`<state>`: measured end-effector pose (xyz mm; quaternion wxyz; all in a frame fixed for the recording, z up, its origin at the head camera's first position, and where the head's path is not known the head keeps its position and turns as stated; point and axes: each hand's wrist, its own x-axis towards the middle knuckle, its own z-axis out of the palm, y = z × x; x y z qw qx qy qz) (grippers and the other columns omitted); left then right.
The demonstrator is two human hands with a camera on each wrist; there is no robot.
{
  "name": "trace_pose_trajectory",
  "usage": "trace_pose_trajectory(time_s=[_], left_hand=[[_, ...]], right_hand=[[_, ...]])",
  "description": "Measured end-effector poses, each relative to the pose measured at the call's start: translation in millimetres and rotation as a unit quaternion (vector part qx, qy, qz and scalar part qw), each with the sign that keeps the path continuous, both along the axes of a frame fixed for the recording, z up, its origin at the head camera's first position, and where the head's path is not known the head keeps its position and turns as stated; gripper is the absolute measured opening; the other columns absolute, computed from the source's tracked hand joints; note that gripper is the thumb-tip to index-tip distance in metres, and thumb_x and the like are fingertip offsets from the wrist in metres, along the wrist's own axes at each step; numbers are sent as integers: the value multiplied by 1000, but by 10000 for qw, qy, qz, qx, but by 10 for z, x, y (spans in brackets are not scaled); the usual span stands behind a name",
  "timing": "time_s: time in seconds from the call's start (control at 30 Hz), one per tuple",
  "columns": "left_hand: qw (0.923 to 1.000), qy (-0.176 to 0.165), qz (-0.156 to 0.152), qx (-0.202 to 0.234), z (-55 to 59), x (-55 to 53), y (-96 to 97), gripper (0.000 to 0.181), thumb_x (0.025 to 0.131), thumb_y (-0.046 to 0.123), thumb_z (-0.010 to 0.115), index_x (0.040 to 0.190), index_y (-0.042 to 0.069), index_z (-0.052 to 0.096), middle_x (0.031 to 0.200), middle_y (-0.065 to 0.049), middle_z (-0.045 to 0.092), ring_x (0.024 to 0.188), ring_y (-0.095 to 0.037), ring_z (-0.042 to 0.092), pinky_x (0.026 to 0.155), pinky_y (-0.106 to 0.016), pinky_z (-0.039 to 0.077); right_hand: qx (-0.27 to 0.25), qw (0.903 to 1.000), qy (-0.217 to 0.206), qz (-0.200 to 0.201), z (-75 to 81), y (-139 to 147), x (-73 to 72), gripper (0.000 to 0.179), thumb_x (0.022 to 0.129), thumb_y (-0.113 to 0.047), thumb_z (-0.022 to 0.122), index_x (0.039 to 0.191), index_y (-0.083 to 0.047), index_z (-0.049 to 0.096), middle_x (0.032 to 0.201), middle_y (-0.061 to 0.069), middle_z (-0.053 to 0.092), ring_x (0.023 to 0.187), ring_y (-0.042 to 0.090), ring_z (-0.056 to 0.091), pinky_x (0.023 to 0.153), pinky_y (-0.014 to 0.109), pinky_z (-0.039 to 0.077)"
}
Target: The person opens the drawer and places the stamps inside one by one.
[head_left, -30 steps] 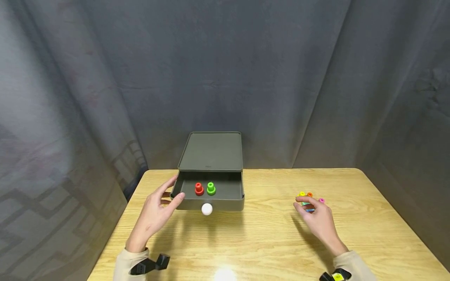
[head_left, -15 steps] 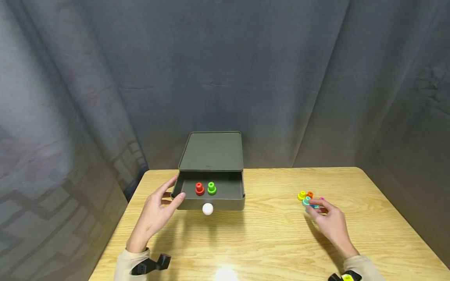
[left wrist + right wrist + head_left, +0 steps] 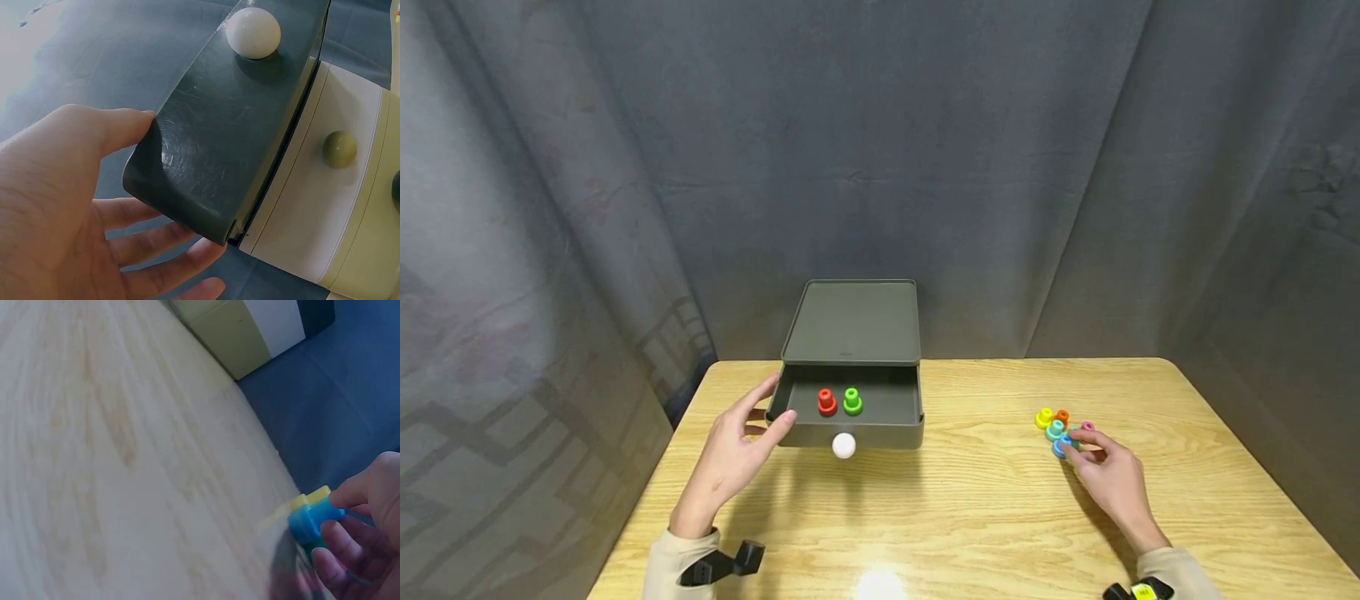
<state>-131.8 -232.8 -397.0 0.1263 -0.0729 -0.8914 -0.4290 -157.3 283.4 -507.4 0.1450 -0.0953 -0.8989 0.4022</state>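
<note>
In the head view, my left hand holds the left front corner of a dark grey drawer that is pulled out. Its thumb lies at the front edge and the fingers reach along the side, as the left wrist view shows. A red stacking peg and a green one, the green peg, stand inside the drawer. On the right, my right hand pinches a blue peg between thumb and fingers. Close around it are a yellow peg, an orange peg, a turquoise peg and a partly hidden pink peg.
The drawer unit's flat top stands behind the open drawer. A white knob sticks out in front. Lower down are a white drawer and a yellow one. Wooden tabletop runs between the hands; grey curtains surround it.
My right hand has moved right and slightly nearer, from above the loose pegs down to the blue peg, and now pinches it. The left hand stays at the drawer corner.
</note>
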Motion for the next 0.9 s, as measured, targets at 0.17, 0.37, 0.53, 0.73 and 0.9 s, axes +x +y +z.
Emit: trace_pose_trajectory(time_s=[0.17,0.37,0.53,0.73,0.9], left_hand=[[10000,11,10,-8,-8,3,4,64,103,33,72,160,13,50,158,-14,57,119,-30,71,93,-34,60],[10000,64,15,-28,-29,-3,-2,64,103,32,72,159,12,51,158,-14,57,118,-32,72,94,-42,61],[10000,79,-2,-32,-29,-4,-4,63,103,32,72,159,12,51,158,-15,56,118,-32,71,95,-48,61],[10000,60,-8,-6,-17,-3,-2,63,104,32,72,160,14,51,158,-14,57,118,-31,71,94,-38,60],[10000,-5,23,-20,-20,-6,-2,63,103,34,72,160,15,51,159,-13,56,119,-31,71,95,-37,60]], right_hand=[[125,9998,-148,-32,-54,17,0,40,94,-31,83,122,-3,77,127,27,74,77,-13,56,66,13,46],[165,9997,-160,-9,-84,29,-16,41,95,-33,82,123,-3,77,127,26,75,76,-14,56,68,13,46],[206,9996,-176,-46,-92,25,-29,40,95,-33,82,122,-3,77,122,23,77,76,-12,57,68,13,45],[218,9996,-159,-30,-95,23,-35,40,95,-33,82,121,-3,78,118,22,79,76,-9,58,68,14,46],[222,9997,-96,12,-100,24,-31,38,95,-31,82,120,-3,78,116,23,79,75,-10,58,68,14,46]])
